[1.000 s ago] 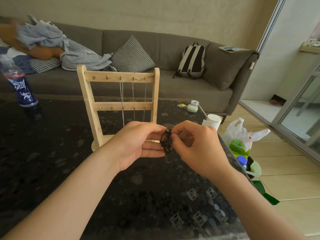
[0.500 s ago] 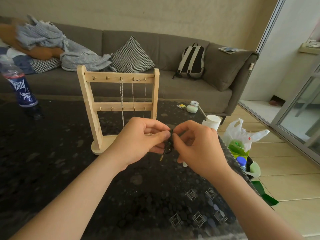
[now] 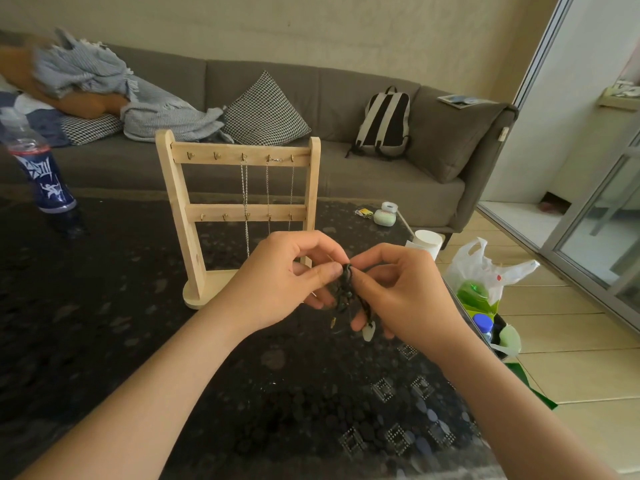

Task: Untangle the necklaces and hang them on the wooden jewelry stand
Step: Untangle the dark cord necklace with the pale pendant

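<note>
Over the dark counter (image 3: 104,323), head view, just in front of the wooden jewelry stand (image 3: 180,216): left hand (image 3: 287,271) and right hand (image 3: 398,289) brought together, thumb and forefinger of each pinching the top of a knotted black cord necklace (image 3: 346,285). Held in the air, clear of the counter, with a pale pendant (image 3: 369,332) and a small metal end (image 3: 333,322) dangling below the knot. On the stand's top bar, toward its right end, thin silver chains (image 3: 245,188) already hung; hooks to their left bare. Judged as the untangling step, not yet the hanging. Next, probably: pick one loop loose from the clump, draw the hands apart gently, find the cord's open loop, then lift it to a bare hook. Care needed not to tighten the knot by pulling hard.
</note>
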Demonstrator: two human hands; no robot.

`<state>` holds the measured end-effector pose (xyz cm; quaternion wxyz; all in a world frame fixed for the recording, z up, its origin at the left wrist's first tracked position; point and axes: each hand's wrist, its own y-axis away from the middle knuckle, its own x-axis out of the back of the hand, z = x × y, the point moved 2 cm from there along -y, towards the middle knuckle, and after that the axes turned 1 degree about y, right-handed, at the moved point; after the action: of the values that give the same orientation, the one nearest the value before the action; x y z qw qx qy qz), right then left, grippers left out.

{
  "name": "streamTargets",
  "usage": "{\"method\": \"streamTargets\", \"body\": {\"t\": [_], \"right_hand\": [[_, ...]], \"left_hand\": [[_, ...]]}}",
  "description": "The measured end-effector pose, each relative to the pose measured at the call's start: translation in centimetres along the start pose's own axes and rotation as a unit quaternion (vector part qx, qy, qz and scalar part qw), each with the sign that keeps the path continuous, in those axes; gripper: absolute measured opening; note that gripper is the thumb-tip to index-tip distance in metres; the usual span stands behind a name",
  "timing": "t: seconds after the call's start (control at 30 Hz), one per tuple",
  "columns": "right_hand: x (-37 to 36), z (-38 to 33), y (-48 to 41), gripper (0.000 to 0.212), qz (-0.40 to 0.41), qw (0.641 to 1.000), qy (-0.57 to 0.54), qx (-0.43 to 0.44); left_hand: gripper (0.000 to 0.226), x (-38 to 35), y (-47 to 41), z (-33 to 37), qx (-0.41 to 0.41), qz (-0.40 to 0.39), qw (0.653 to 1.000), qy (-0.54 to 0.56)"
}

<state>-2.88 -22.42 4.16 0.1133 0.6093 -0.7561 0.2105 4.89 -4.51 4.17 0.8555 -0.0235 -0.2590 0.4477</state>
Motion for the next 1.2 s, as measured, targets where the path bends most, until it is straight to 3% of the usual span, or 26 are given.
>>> {"method": "streamTargets", "body": {"t": [0.17, 0.37, 0.53, 0.9, 1.03, 1.2], "right_hand": [[0.5, 0.6, -0.2, 0.007, -0.028, 0.999, -0.009, 0.032], [0.7, 1.4, -1.0, 0.009, -0.099, 0.975, -0.199, -0.004], [0.3, 1.2, -1.5, 0.008, -0.129, 0.945, -0.3, -0.017], [-0.9, 0.7, -1.1, 0.029, -0.098, 0.954, -0.258, -0.121], [-1.2, 0.8, -1.0, 0.018, -0.079, 0.952, -0.26, -0.14], [-1.2, 0.6, -0.9, 0.028, -0.101, 0.966, -0.215, -0.104]], "left_hand": [[0.007, -0.2, 0.3, 0.4, 0.005, -0.078, 0.997, -0.027], [0.008, -0.2, 0.4, 0.5, 0.047, -0.124, 0.977, 0.165], [0.007, 0.1, 0.2, 0.5, 0.034, -0.124, 0.968, 0.214], [0.009, -0.6, -0.5, -0.4, 0.045, 0.09, 0.97, 0.22], [0.015, -0.8, -0.5, -0.5, 0.059, 0.121, 0.968, 0.209], [0.017, -0.5, -0.3, -0.2, 0.062, 0.156, 0.969, 0.179]]}}
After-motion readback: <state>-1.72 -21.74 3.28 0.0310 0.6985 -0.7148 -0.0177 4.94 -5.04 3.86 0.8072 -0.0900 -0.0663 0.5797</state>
